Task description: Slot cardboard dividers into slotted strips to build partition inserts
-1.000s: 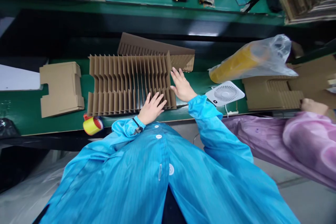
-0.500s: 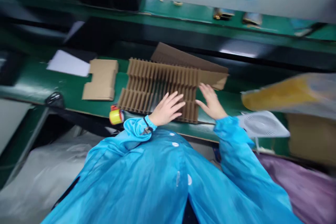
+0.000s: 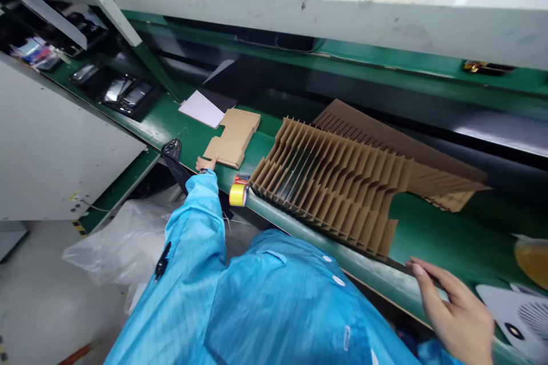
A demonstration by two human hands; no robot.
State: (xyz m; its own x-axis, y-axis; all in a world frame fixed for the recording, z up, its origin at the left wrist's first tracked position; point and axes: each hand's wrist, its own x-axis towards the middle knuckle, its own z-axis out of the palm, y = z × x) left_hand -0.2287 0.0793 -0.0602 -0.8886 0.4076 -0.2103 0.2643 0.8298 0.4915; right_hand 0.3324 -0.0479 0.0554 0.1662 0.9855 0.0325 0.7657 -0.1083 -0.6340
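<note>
My left hand (image 3: 206,163) is at the near left corner of a small stack of notched cardboard pieces (image 3: 233,138), its fingers closed at the edge. Far to the right, my right hand (image 3: 456,311) pinches the end of a thin cardboard strip (image 3: 398,265) between thumb and fingers. That strip runs along the near right end of a cardboard divider grid (image 3: 329,182), made of many upright slats. Behind the grid lean darker slotted cardboard sheets (image 3: 394,142).
Yellow tape (image 3: 238,194) lies at the green bench's front edge. White sheets (image 3: 202,108) and black trays (image 3: 131,96) are to the left. A white fan (image 3: 520,316) stands at the right. A shelf edge (image 3: 299,14) crosses overhead.
The view has turned left. My left hand has gone from above the grid to the notched cardboard stack. My right hand has moved toward me and now pinches the strip's end.
</note>
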